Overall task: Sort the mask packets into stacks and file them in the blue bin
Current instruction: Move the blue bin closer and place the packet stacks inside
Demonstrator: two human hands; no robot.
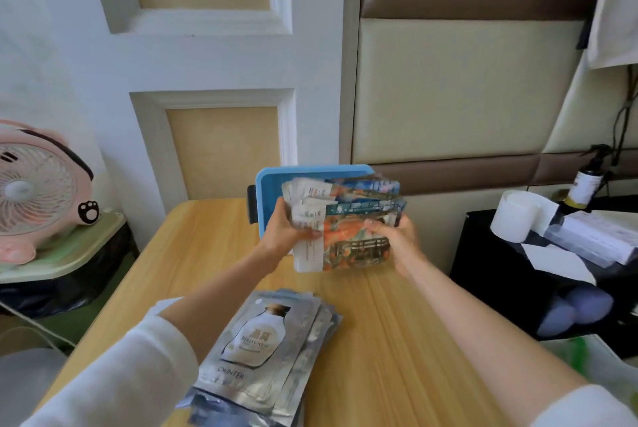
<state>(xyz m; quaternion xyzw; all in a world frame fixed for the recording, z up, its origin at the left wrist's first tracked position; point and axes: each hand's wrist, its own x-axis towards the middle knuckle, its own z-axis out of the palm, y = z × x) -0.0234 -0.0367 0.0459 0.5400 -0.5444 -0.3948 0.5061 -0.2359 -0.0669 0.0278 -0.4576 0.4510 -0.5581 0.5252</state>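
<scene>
Both hands hold a fanned bundle of colourful mask packets (pixel 348 230) upright above the far part of the wooden table (pixel 397 340). My left hand (pixel 286 230) grips the bundle's left edge, and my right hand (pixel 393 237) grips its right edge. Orange, teal and white prints show on the packets. Right behind the bundle stands the blue bin (pixel 272 181), mostly hidden by it. A second stack of silver mask packets (pixel 266 350) with a bottle picture lies flat on the table near me.
A pink desk fan (pixel 38 192) sits on a pale green stand at the left. To the right, a dark side table carries a white roll (pixel 518 216), a bottle (pixel 587 188) and boxes. A wall and padded panel rise behind the table.
</scene>
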